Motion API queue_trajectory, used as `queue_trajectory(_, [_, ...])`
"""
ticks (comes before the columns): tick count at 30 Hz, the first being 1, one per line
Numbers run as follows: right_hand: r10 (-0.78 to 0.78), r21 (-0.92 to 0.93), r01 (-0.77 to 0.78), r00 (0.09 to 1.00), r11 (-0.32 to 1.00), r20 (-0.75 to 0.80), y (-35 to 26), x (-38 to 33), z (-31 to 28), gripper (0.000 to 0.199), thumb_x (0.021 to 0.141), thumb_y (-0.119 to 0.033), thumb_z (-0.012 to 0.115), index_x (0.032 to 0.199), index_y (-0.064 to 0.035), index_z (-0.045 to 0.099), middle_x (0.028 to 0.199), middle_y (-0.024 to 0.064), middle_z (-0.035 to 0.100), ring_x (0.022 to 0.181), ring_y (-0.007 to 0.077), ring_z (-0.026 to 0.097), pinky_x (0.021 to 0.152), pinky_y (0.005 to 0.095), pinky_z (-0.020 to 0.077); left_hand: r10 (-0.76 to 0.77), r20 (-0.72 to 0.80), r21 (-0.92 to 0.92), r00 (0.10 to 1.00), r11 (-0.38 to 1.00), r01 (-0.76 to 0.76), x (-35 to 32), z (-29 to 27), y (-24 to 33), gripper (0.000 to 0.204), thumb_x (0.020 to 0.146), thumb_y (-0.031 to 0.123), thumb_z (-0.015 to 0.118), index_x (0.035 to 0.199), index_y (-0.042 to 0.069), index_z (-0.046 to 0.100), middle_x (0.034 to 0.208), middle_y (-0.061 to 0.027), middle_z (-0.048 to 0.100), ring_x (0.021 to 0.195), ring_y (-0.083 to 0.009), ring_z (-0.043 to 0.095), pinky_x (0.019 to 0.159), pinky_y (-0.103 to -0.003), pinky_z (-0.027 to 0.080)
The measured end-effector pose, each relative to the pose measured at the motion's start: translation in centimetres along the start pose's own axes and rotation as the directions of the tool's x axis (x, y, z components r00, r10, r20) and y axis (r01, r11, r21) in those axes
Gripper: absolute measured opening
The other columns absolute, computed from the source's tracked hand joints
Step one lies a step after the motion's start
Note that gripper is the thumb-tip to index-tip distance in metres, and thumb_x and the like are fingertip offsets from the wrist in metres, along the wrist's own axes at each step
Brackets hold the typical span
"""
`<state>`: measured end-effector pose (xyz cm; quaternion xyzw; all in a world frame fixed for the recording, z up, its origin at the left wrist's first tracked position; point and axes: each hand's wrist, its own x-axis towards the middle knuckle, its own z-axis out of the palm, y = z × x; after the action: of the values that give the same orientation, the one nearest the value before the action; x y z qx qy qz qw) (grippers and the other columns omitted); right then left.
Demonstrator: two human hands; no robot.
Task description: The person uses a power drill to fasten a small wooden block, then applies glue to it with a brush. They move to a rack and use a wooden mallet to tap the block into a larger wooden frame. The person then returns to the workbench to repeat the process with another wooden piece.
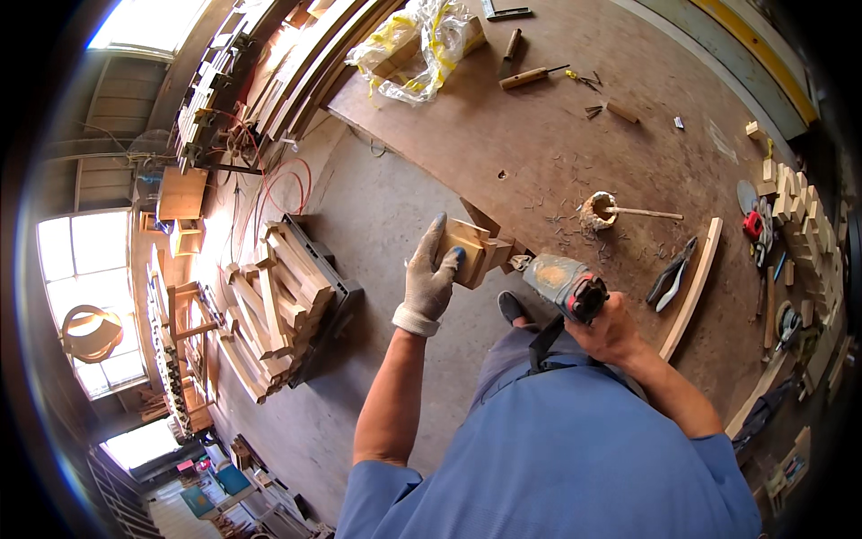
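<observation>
My left hand (426,286), in a pale work glove with a dark blue patch on a fingertip, grips a small wooden block assembly (474,250) of several joined pieces. It is held at the table's near edge. My bare right hand (609,325) is wrapped round a worn grey handheld power tool (558,280) with a metal nose. That nose points left at the wood and is close to it; whether they touch I cannot tell. Just beyond the tool, a pot with a crusted rim (596,212) holds a stick (648,213). Small nails or screws (564,193) lie scattered around it.
Pliers (673,274) and a long wooden strip (696,283) lie on the brown tabletop (611,135) to the right. Farther back are hand tools (530,78) and a plastic bag (415,56). Cut timber (274,310) is stacked at left; wood blocks (799,211) crowd the right edge.
</observation>
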<state>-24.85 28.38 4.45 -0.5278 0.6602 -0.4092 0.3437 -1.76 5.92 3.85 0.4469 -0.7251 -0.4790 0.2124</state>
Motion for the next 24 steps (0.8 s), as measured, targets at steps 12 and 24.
queue_trajectory(12, [-0.05,0.041,0.048,0.997,0.998,0.056,-2.5,3.1,0.8,0.034,0.076,-0.013,0.081,0.105,-0.0015,0.067,0.088,0.0218,0.071,0.083,0.0447,0.07,0.071,0.0465,0.0581,-0.049,-0.015,-0.045,0.999,0.998,0.049,-0.1,0.3,-0.4,0.062,0.092,0.002,0.064,0.152,0.005,0.052,0.141,-0.0202,0.064,0.129,-0.0252,0.063,0.111,-0.037,0.047])
queue_trajectory(24, [-0.065,0.083,0.07,0.996,0.994,-0.053,-2.7,4.1,1.6,0.016,0.075,-0.013,0.071,0.08,-0.0031,0.06,0.072,0.0184,0.062,0.065,0.0432,0.064,0.06,0.0466,0.0521,-0.064,0.0,-0.113,0.998,0.992,0.064,-0.3,0.5,-0.2,0.06,0.095,-0.001,0.058,0.154,0.005,0.051,0.14,-0.0119,0.066,0.127,-0.0166,0.059,0.111,-0.032,0.045])
